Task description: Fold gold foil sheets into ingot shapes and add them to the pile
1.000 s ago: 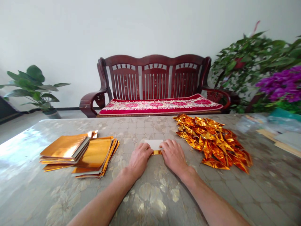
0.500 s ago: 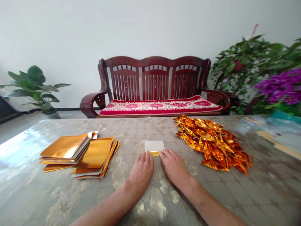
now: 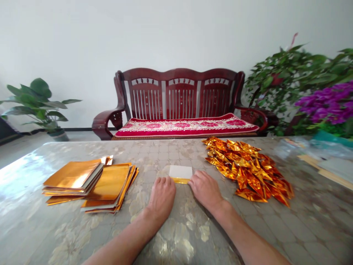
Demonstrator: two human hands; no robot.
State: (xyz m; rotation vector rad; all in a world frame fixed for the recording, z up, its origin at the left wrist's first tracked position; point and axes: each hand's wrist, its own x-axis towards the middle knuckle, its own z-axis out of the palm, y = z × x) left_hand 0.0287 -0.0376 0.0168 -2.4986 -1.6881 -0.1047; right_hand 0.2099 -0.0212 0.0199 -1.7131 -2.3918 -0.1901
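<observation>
A small sheet of foil paper (image 3: 180, 171) lies on the table in front of me, white side up, with a narrow gold folded strip along its near edge. My left hand (image 3: 163, 193) is closed at the strip's left end, fingers curled and knuckles up. At the right end, my right hand (image 3: 205, 188) grips the same fold, its thumb mostly hidden beneath the fingers. Gold foil sheets (image 3: 73, 175) are stacked in two overlapping piles to the left. Over on the right is a heap of pointed folded gold foil pieces (image 3: 245, 167).
The table (image 3: 182, 228) has a patterned, glossy cover. Clear plastic bags (image 3: 293, 145) and flat card pieces (image 3: 335, 167) lie at its far right. Beyond stands a dark red wooden bench (image 3: 180, 95) with a floral seat cover, between potted plants (image 3: 44, 103) and purple flowers (image 3: 328, 103).
My hands have moved slightly apart toward the paper's two ends, so more of the gold strip shows between them. The whole view has shifted a little.
</observation>
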